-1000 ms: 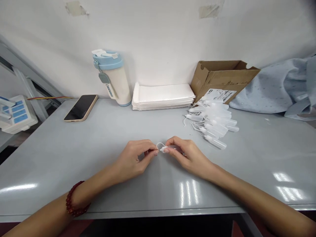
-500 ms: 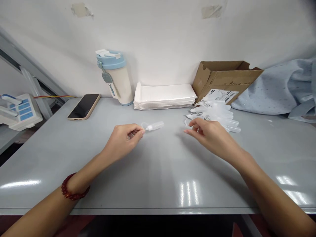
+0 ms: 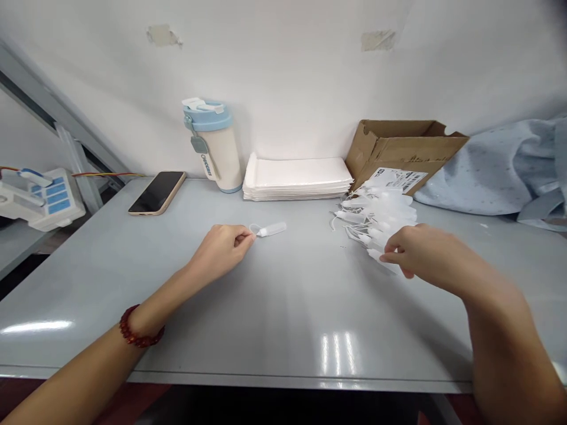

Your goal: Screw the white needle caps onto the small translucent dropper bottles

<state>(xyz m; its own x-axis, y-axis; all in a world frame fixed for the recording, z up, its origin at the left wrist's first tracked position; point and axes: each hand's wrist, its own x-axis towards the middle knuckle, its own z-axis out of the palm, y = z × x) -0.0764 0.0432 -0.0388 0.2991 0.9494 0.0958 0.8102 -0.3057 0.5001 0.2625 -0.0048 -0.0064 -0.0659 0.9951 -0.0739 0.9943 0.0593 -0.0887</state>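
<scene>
A small clear plastic bottle [image 3: 271,229] with a thin loop at its cap end lies on the grey table [image 3: 283,307]. My left hand [image 3: 220,248] rests beside it, fingers pinched on the loop. My right hand [image 3: 423,252] is curled over the near edge of a pile of several similar clear bottles [image 3: 376,213], fingers closing on one of them; what exactly they grip is partly hidden.
A blue-lidded cream tumbler [image 3: 214,144], a stack of white padded envelopes [image 3: 296,177] and an open cardboard box [image 3: 401,150] line the wall. A phone [image 3: 157,192] lies at the left, a white-and-blue device [image 3: 42,198] beyond the table edge, pale blue cloth [image 3: 505,168] at the right.
Both hands held one bottle together; my left hand carried it left and forward and laid it on the table, while my right hand let go and moved right to the pile.
</scene>
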